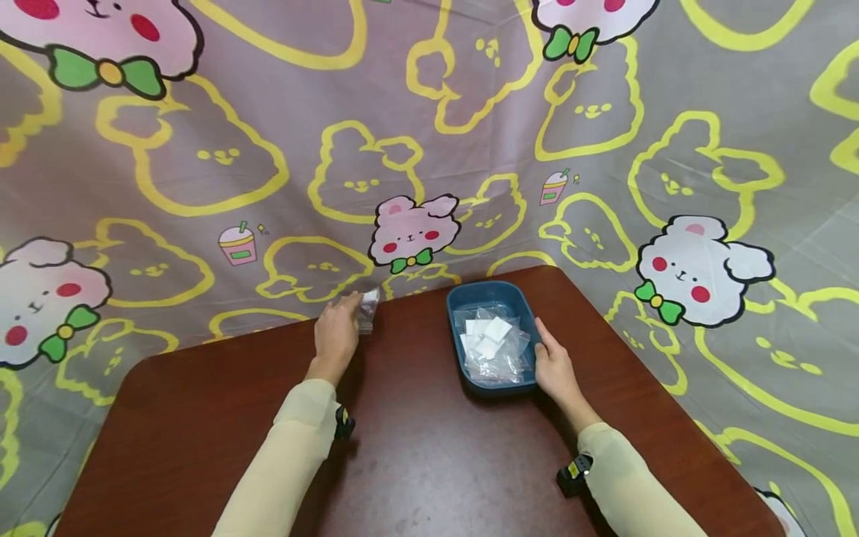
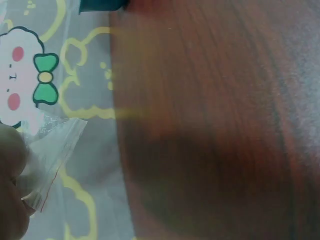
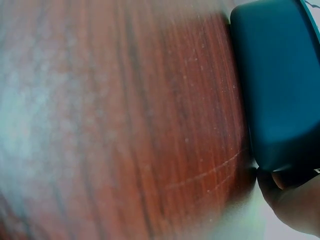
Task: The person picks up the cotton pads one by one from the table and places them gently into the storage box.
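A small clear zip bag (image 1: 367, 309) is pinched in my left hand (image 1: 338, 333), near the far edge of the table. In the left wrist view the zip bag (image 2: 55, 155) shows a red line along one edge, and only the fingertips (image 2: 12, 185) appear. My right hand (image 1: 555, 367) grips the right side of a dark blue plastic bin (image 1: 473, 387). Inside the bin lie several clear zip bags (image 1: 499, 365) with white squares (image 1: 495, 329) on or in them. The right wrist view shows the bin's outer wall (image 3: 280, 85) beside the hand (image 3: 300, 207).
The brown wooden table (image 1: 416, 455) carries the bin at its far right part. A grey cartoon-print cloth (image 1: 470, 164) hangs right behind the table's far and right edges. Small black devices are strapped at both wrists.
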A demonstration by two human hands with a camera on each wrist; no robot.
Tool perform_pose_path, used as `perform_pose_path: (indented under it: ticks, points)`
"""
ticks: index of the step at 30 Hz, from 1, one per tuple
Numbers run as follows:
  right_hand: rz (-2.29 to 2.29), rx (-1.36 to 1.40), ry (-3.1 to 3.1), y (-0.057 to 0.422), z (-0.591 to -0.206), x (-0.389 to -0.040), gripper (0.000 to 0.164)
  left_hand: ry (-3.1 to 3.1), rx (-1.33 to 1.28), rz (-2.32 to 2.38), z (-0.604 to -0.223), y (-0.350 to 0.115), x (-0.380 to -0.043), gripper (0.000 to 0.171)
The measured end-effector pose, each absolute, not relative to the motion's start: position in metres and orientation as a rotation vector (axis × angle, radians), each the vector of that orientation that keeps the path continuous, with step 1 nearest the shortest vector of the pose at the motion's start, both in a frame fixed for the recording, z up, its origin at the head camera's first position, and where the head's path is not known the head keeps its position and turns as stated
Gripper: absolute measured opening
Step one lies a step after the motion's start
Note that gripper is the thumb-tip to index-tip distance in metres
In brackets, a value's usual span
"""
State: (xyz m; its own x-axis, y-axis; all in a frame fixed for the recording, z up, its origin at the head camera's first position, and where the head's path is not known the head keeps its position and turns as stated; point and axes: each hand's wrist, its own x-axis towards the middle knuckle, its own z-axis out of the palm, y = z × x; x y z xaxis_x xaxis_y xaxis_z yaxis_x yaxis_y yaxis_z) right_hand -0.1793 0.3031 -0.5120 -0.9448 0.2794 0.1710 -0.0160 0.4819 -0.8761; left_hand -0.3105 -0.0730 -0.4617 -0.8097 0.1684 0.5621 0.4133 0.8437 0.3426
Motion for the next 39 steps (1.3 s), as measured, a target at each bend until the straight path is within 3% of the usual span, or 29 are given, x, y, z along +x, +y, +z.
perform_pose_path:
  ticks: [17, 39]
  points:
    - [1.425, -0.215, -2.436, 0.304, -0.511, -0.18, 0.052, -2.392, -0.462, -0.594, -0.432, -0.087, -0.301, 0.027]
    - [1.465, -0.248, -2.456, 0.301, -0.504, -0.182, 0.053, -2.403, -0.466, -0.61, -0.428, -0.09, -0.301, 0.03]
